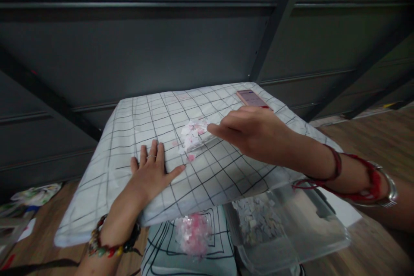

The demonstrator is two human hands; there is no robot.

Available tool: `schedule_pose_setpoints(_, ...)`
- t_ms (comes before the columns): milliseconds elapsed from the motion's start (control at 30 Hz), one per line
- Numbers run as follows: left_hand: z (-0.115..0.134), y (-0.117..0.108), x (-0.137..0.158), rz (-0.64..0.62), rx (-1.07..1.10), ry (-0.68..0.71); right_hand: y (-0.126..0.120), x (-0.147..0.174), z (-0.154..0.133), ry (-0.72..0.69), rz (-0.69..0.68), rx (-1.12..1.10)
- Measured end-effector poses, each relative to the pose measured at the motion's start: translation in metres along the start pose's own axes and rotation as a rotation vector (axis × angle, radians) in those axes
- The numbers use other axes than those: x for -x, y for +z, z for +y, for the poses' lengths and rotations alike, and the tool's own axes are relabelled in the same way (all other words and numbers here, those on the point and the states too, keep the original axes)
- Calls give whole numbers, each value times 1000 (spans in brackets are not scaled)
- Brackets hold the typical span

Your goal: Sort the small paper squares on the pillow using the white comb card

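Note:
My left hand (pixel 149 173) lies flat on the white checked cloth (pixel 136 125), fingers spread, just left of a small heap of white and pink scraps (pixel 191 133). A loose pink scrap (pixel 191 158) lies between its thumb and the heap. My right hand (pixel 255 133) hovers at the heap's right side with thumb and fingers pinched together. From the pinch, a thin pale edge runs along the front of the heap; what it belongs to is unclear. A phone (pixel 250 98) lies on the cloth behind my right hand, partly covered by it.
Below the table's front edge, a clear plastic box (pixel 287 252) holds many greyish pieces (pixel 258 217). Beside it, a shiny pink and clear crinkled bundle (pixel 194 233) rests on a teal patterned surface (pixel 161 263). Dark panels (pixel 145 51) rise behind the table.

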State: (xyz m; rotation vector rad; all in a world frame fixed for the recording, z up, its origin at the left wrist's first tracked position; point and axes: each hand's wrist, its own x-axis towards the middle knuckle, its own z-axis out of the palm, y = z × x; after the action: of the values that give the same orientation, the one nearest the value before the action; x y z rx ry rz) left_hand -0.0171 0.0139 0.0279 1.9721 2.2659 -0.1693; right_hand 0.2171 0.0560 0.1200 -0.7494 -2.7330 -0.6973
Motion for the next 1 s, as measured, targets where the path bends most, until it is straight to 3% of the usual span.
schedule_pose_setpoints(133, -1, -2, 6, -39, -18, 2, -2, 5, -2, -49, 28, 2)
schedule_pose_setpoints(333, -8, 0, 20, -56, -26, 21, -4, 7, -4, -9, 28, 0)
schedule_pose_setpoints(467, -9, 2, 25, -47, -23, 14, -7, 14, -4, -79, 55, 5)
schedule_pose_setpoints(633, -7, -1, 29, -61, -9, 9, -12, 30, 0, -41, 68, 16)
schedule_pose_setpoints(800, 1, -5, 31, -63, 28, 54, -10, 39, 0, -91, 128, 27)
schedule_pose_setpoints(1000, 12, -2, 26, 57, 89, 192, -9, 34, -2, 56, 72, -79)
